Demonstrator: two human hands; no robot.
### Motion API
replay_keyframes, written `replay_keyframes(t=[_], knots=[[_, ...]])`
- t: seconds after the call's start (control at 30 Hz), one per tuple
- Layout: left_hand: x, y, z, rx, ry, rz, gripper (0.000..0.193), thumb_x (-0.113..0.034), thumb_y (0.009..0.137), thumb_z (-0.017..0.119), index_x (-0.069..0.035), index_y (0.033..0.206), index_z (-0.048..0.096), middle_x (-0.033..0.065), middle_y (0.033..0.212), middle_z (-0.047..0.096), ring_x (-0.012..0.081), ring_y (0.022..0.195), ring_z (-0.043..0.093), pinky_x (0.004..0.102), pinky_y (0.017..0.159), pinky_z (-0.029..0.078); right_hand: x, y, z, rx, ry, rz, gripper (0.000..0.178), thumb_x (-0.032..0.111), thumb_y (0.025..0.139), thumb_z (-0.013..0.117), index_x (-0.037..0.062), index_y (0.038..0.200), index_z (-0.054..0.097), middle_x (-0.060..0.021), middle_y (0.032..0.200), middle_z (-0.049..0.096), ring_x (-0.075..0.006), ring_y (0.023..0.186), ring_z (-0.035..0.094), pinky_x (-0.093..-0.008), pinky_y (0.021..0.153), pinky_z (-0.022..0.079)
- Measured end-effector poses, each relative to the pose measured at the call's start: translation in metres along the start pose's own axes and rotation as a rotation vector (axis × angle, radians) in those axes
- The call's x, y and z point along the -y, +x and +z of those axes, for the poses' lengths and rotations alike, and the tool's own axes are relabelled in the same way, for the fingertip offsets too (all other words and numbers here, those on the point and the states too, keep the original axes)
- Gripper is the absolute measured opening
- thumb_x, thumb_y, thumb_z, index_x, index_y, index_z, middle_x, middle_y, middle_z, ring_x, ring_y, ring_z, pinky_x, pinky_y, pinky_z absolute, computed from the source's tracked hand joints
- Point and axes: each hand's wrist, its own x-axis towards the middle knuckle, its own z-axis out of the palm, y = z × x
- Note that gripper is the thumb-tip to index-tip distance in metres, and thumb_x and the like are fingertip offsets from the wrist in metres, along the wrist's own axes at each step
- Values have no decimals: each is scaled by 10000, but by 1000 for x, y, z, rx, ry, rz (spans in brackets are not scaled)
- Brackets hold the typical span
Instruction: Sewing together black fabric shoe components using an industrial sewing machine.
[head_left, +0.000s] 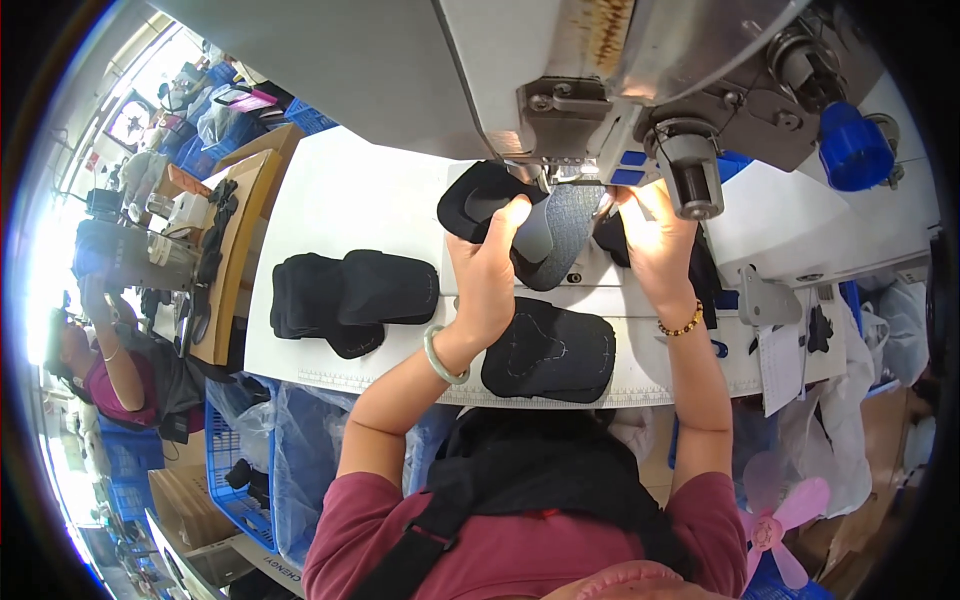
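Note:
A curved fabric piece [570,232], black with a textured grey face, lies under the needle area of a white sewing machine [400,70]. My left hand [484,285] grips its left side, thumb on top, beside a rounded black end. At the piece's right edge my right hand [660,250] is closed, fingertips pinched close to the presser foot, which partly hides them. Below the hands, near the table's front edge, lies a black fabric panel [550,350] with light stitch lines. A pile of black fabric pieces [350,295] rests to the left.
The white sewing table [330,205] has a ruler strip along its front edge. Blue crates [240,480] lined with plastic stand below left. A pink fan [768,530] is at lower right. Another person [120,370] works at a machine on the far left.

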Motion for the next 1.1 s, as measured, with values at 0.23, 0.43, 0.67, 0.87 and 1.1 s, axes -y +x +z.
replay_keyframes(t=[0.23, 0.43, 0.67, 0.87, 1.1], knots=[[13, -13, 21, -186, 69, 258, 62, -50, 904, 571, 6, 878, 574, -19, 837, 568, 66, 762, 489, 234, 692, 415, 22, -14, -13, 104, 448, 543, 188, 170, 924, 584, 0, 849, 613, -4, 681, 600, -19, 533, 481, -169, 474, 357], [3, -21, 27, -192, 14, 115, 91, -84, 883, 559, -13, 838, 592, -10, 824, 570, 70, 725, 501, 217, 677, 398, 73, -7, -5, 369, 690, 829, 282, 234, 906, 597, -22, 803, 657, -52, 655, 646, -46, 399, 480, -175, 406, 324], [-10, -11, -56, -55, 721, 798, 328, -33, 772, 528, -12, 1094, 588, 99, 1055, 601, 199, 1028, 518, 341, 932, 368, 61, -12, 3, 330, 776, 769, 220, 176, 885, 614, -30, 814, 646, -81, 698, 667, -53, 436, 493, -183, 435, 359], [-13, -9, -39, 405, 1158, 1019, 630, -27, 680, 682, -6, 1283, 501, 85, 1237, 592, 258, 1176, 495, 392, 1037, 330, 66, -13, 3, 275, 799, 751, 212, 173, 888, 610, -25, 826, 651, -71, 690, 662, -55, 438, 499, -190, 422, 368], [-25, 5, -28, 430, 1155, 1196, 285, 3, 656, 675, -47, 936, 686, 39, 920, 642, 207, 888, 619, 343, 845, 476, 52, -19, -16, 109, 145, 297, 120, 78, 828, 643, 8, 925, 638, -86, 869, 650, -111, 590, 573, -230, 562, 450]])
